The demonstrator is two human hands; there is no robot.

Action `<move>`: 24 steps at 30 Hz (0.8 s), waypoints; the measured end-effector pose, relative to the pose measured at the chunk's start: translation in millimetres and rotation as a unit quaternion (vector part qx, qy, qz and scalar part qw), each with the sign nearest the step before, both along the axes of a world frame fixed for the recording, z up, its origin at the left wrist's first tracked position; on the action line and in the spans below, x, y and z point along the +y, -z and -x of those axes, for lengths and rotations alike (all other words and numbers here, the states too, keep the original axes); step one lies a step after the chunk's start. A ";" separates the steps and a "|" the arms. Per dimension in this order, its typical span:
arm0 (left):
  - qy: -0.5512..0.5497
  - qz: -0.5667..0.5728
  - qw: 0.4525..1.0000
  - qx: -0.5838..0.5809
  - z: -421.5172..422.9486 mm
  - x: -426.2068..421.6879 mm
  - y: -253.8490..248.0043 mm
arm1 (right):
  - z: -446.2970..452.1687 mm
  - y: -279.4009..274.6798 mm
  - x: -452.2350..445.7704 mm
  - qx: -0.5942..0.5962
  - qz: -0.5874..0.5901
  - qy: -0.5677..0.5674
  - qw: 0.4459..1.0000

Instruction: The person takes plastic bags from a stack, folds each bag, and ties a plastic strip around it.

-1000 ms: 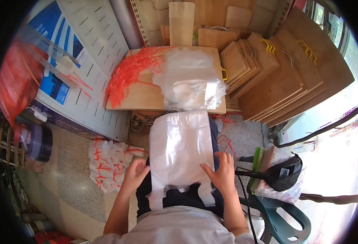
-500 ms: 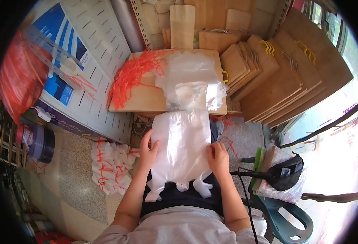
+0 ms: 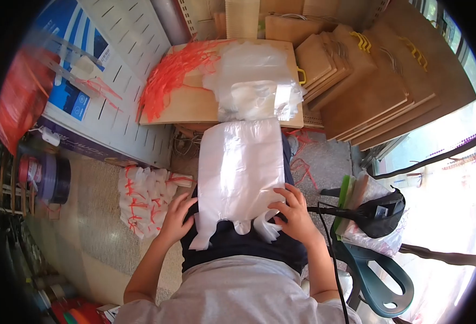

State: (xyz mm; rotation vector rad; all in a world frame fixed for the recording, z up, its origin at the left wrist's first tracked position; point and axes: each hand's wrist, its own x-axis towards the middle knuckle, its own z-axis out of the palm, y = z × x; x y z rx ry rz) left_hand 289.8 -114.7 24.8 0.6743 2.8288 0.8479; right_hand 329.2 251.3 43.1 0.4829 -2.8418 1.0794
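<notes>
A flat stack of white plastic carrier bags (image 3: 240, 173) lies over my lap, its handle ends toward me. The right handle curls up. My left hand (image 3: 178, 218) is beside the stack's lower left edge, its fingers apart and holding nothing. On the other side my right hand (image 3: 297, 216) has its fingers spread, the tips on the bags' right edge near the curled handle. Beyond the lap, more clear plastic bags (image 3: 254, 70) lie on a wooden board (image 3: 168, 110), next to a heap of red plastic ties (image 3: 168, 75).
Bundles of white bags tied in red (image 3: 146, 200) are on the floor at left. Wooden boards (image 3: 367, 92) lean at the right rear. A dark green stool (image 3: 381, 278) and a black pouch (image 3: 381, 213) stand at my right. A white perforated panel (image 3: 124, 48) rises at left.
Both hands have slid down toward me along the bag stack. The left hand has come away from its edge, and the right fingers have spread. The view has tilted down slightly.
</notes>
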 end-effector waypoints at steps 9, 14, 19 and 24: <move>0.060 0.032 0.994 -0.083 -0.6 4.8 -35.6 | 9.1 -6.8 -2.6 0.000 -0.008 -0.018 1.000; 0.131 0.050 0.988 -0.058 -1.8 11.0 -42.5 | 6.6 -9.4 -6.3 -0.010 -0.007 -0.037 0.999; 0.158 -0.009 0.987 -0.001 1.7 16.5 -37.3 | 10.1 1.2 -0.6 -0.037 0.040 -0.043 0.998; 0.145 -0.145 0.978 -0.028 33.9 46.2 -36.6 | 17.6 11.8 -7.3 -0.023 0.072 0.018 0.997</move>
